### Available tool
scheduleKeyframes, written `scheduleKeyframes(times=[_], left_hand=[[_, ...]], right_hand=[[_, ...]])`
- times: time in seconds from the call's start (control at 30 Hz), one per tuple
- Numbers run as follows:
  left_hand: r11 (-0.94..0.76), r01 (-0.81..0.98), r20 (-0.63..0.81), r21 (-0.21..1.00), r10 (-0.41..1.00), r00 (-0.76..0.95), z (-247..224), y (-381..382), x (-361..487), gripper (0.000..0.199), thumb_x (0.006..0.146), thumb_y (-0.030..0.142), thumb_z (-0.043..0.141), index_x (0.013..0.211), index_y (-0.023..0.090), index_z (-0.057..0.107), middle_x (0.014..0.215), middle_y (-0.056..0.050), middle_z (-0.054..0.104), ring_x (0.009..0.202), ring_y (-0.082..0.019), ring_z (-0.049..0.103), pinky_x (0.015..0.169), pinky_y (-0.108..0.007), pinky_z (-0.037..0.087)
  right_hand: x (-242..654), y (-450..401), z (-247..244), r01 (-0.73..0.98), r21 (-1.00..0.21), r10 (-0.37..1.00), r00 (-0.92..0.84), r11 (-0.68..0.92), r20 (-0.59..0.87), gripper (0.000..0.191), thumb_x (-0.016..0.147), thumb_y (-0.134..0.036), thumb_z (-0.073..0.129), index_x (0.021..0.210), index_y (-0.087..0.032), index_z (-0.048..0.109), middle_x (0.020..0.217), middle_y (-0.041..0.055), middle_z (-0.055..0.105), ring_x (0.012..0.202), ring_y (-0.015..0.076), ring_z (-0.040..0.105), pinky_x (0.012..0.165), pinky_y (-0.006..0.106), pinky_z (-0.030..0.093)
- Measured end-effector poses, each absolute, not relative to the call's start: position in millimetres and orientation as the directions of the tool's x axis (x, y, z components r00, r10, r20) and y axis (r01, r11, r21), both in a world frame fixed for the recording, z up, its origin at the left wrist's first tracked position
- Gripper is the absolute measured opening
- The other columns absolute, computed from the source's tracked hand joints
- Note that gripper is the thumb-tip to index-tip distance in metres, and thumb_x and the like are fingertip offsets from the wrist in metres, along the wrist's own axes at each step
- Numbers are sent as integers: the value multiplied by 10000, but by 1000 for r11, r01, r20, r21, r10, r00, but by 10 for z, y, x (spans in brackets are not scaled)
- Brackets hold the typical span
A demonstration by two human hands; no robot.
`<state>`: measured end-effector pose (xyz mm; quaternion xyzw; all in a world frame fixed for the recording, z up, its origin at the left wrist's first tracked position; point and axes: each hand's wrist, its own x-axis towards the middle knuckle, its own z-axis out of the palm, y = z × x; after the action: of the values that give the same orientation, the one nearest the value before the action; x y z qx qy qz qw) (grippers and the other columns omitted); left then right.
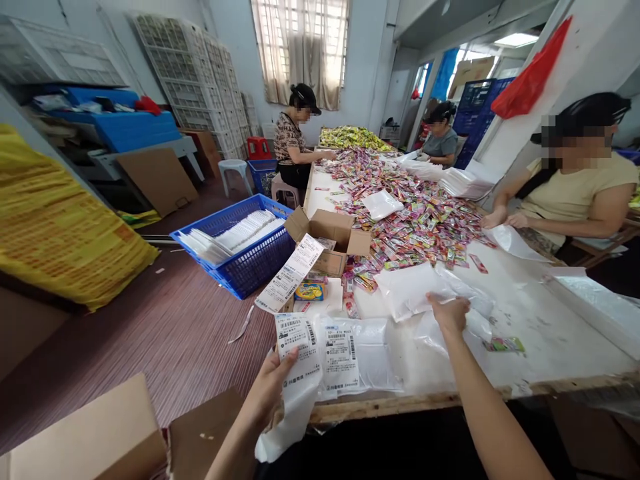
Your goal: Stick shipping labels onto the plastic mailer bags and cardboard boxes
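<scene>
My left hand [280,373] pinches a strip of printed shipping labels [299,343] at the table's near edge. Beside it, a white plastic mailer [377,353] lies flat with a label [341,357] on its left part. My right hand [450,312] is on the edge of a filled white mailer [407,290], its fingers curled over the plastic. More white mailers lie around and under that hand. The label strip [295,270] also runs up to an open cardboard box [330,240]. A yellow and blue packet [309,291] sits in front of the box.
Small colourful packets [415,207] are heaped across the table [560,340]. A blue basket [245,267] of white mailers stands left of the table. Three people sit around it, one at the right handling a white bag [515,243]. Cardboard boxes [90,433] lie at the lower left.
</scene>
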<state>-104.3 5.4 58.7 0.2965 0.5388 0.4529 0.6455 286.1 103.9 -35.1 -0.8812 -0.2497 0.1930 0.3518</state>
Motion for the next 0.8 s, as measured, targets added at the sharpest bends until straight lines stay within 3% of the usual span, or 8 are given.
scheduleKeyframes(times=[0.1, 0.17, 0.23, 0.33, 0.5, 0.6, 0.67, 0.8], left_hand=[[410, -242, -419, 880, 908, 12, 616, -9, -1151, 277, 755, 340, 771, 932, 129, 743, 777, -106, 796, 718, -260, 756, 636, -305, 592], [407, -227, -420, 885, 908, -8, 647, -45, -1185, 285, 761, 350, 765, 931, 122, 743, 763, -106, 794, 686, -252, 751, 610, -294, 582], [404, -230, -420, 885, 907, -25, 673, -62, -1179, 292, 739, 352, 783, 907, 117, 745, 775, -109, 795, 700, -255, 752, 607, -292, 580], [401, -260, -419, 879, 908, -17, 676, -56, -1154, 297, 701, 350, 812, 872, 118, 740, 848, -118, 799, 774, -266, 755, 639, -296, 590], [411, -293, -436, 863, 900, -20, 612, -27, -1200, 312, 683, 352, 826, 860, 130, 697, 794, -103, 793, 663, -235, 743, 596, -283, 581], [373, -303, -402, 877, 915, -37, 640, -8, -1201, 357, 672, 345, 831, 925, 147, 674, 810, -81, 792, 617, -212, 729, 602, -282, 580], [338, -315, -364, 887, 931, -26, 699, -6, -1161, 444, 670, 328, 830, 1044, 160, 659, 850, -77, 791, 659, -223, 736, 638, -298, 587], [268, -321, -279, 908, 960, 14, 831, -74, -1024, 501, 711, 307, 795, 1181, 211, 651, 956, -75, 788, 806, -260, 739, 746, -343, 579]], right_hand=[[2875, 1176, -275, 423, -691, 625, 779, -585, -53, 1030, 668, -467, 729, 1470, -81, 211, 1501, 300, 296, 1423, 399, 242, 1125, 569, 219], [2944, 1275, -222, 455, -693, 681, 729, -559, -71, 1017, 568, -445, 791, 1404, -71, 350, 1412, 289, 432, 1376, 439, 288, 1102, 625, 188], [3030, 1328, -161, 457, -721, 735, 670, -520, -105, 850, 519, -466, 806, 1216, -60, 537, 1205, 258, 598, 1247, 460, 434, 1036, 631, 284], [3122, 1233, -77, 457, -800, 831, 549, -388, -89, 559, 600, -557, 730, 935, -118, 637, 906, 137, 684, 1016, 361, 596, 876, 477, 468], [3092, 592, -178, 449, -892, 894, 420, -57, 154, 415, 756, -560, 581, 935, -187, 614, 886, 56, 681, 918, 239, 628, 794, 334, 512], [2976, 159, -407, 645, -760, 895, 285, 85, 342, 242, 770, -430, 578, 828, -199, 624, 825, 70, 669, 893, 263, 621, 841, 395, 489], [2899, -34, -544, 779, -612, 951, 73, 134, 301, 156, 790, -268, 500, 809, -216, 645, 883, 77, 685, 931, 264, 612, 898, 442, 439], [2724, -194, -476, 855, -503, 967, 8, 126, 254, 369, 802, -85, 347, 895, -240, 668, 1084, 78, 690, 1050, 266, 594, 944, 510, 368]])
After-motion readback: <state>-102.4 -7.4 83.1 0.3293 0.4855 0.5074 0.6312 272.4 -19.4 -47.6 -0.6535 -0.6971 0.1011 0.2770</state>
